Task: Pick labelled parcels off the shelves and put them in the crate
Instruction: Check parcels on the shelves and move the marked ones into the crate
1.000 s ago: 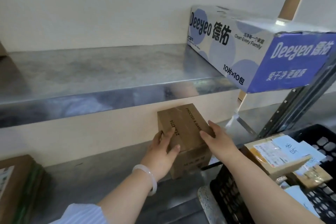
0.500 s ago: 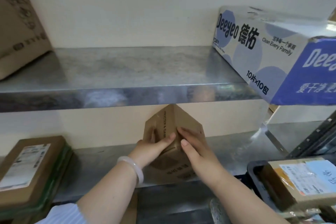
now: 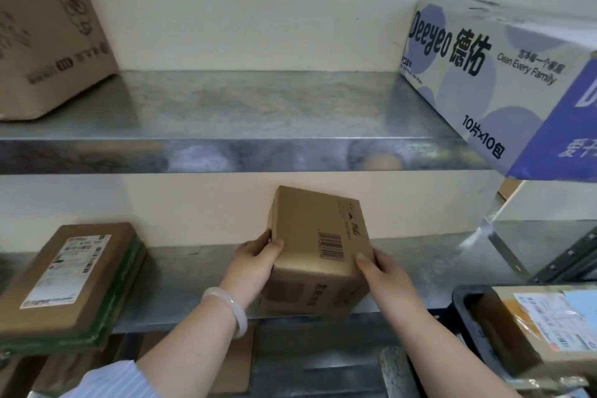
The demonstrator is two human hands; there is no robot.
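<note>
While you are holding the box (image 3: 319, 245) between both hands, it is sitting tilted over the front edge of the lower shelf (image 3: 181, 271), its barcode face pointing up toward you; whether its base is touching the metal I cannot tell. It is plain brown corrugated card, squarish and matte, with dark print on the near side. Your left hand (image 3: 255, 265) is gripping the left edge, thumb curling onto the top face, fingers mostly hidden behind the side. Your right hand (image 3: 384, 275) is gripping the right corner, one digit lying on the top face, the rest hidden by the box. A smooth pale bangle (image 3: 232, 307) is circling your left wrist, above a striped sleeve (image 3: 109, 381).

Both shelves are dull sheet metal, mottled grey, and the shiny folded lip of the upper shelf (image 3: 258, 107) is reflecting blurred shapes. A flat brown parcel (image 3: 74, 271) with a white label is lying on a green-edged one at the left, well apart from the box. The black crate (image 3: 465, 307) is standing at lower right, holding a labelled pack (image 3: 549, 323). Up top, a brown carton (image 3: 48, 35) is standing left and a glossy blue-and-white case (image 3: 484, 81) right
</note>
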